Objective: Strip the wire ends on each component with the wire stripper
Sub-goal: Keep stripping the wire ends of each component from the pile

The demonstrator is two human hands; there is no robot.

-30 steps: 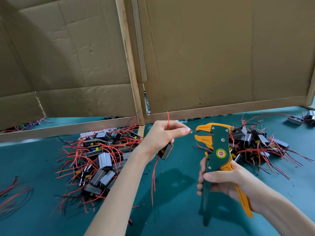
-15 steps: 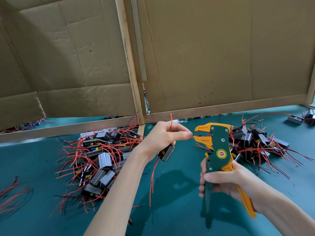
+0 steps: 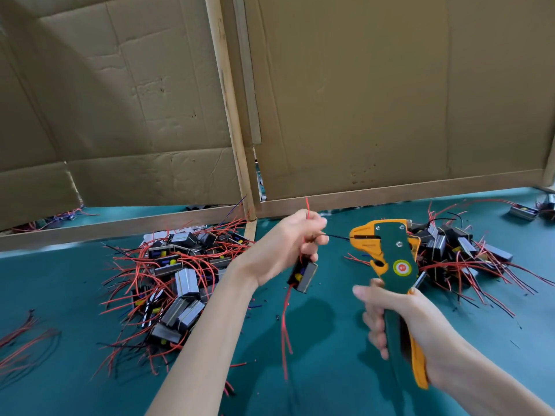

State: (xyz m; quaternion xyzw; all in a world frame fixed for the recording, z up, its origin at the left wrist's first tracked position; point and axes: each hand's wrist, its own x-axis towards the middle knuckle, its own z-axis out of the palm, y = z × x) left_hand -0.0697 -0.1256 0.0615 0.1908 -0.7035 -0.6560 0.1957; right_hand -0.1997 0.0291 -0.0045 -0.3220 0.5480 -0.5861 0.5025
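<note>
My left hand pinches a thin black wire that runs right into the jaws of the wire stripper. A small black and grey component hangs under that hand, with red wires trailing down and one red end sticking up above the fingers. My right hand grips the green and orange handles of the stripper, which stands upright with its orange jaws pointing left. The jaws look closed on the wire.
A pile of components with red and black wires lies left of my arm. A second pile sits behind the stripper at right. Loose red wires lie far left. Cardboard panels on wooden frames wall the back of the green table.
My left hand has pulled back a little from the stripper, so a length of black wire now shows between fingers and jaws. The stripper's jaws have gone from open to closed.
</note>
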